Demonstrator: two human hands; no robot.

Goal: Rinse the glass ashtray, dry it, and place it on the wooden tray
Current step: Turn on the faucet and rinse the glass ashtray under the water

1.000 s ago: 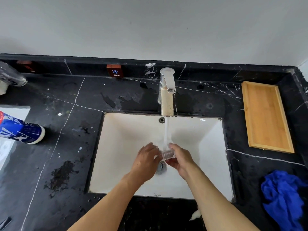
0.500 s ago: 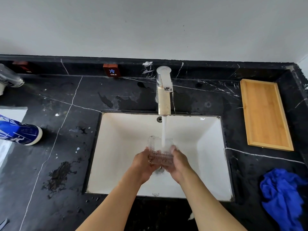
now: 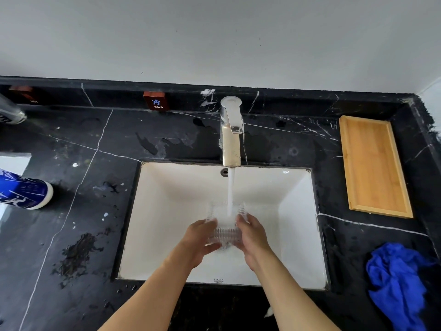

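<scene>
The clear ribbed glass ashtray (image 3: 225, 231) is held over the white sink (image 3: 176, 201), open side up, under the running stream from the faucet (image 3: 231, 132). My left hand (image 3: 199, 240) grips its left side and my right hand (image 3: 253, 237) grips its right side. Water falls into the middle of the ashtray. The wooden tray (image 3: 372, 166) lies on the black counter to the right of the sink. A crumpled blue cloth (image 3: 398, 283) lies at the counter's near right.
A blue and white can (image 3: 23, 189) lies on its side at the left edge. A red "COLD" tag (image 3: 155, 101) stands on the back ledge. Wet patches (image 3: 78, 252) mark the black marble counter left of the sink.
Both hands turned the ashtray from a tilted grip low in the basin to level and open side up, and raised it slightly under the stream.
</scene>
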